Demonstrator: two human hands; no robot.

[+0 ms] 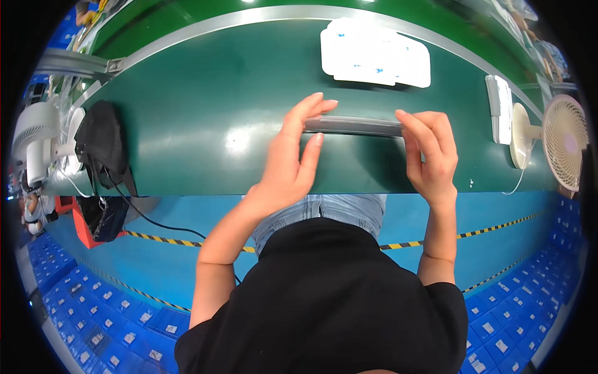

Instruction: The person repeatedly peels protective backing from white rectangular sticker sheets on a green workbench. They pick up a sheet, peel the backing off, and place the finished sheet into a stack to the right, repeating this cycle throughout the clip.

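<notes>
Between my hands, just above the green table or resting on it, is a thin grey stack of flat pieces (355, 126), seen edge-on; its exact kind cannot be made out. At its left end, my left hand (291, 156) has the thumb on the near side and the fingers on the far side. The other end lies against the fingers of my right hand (431, 153), which curl round it. Beyond the stack, flat white sheets with rounded corners and small blue marks (374, 56) lie overlapping on the table.
The green table (205, 81) ends at a metal rail. On the left are a white fan (37, 134) and a black cap-like item (103, 140); on the right, another fan (560, 142) beside a narrow white stack (500, 109). Blue bins (128, 336) line the floor behind me.
</notes>
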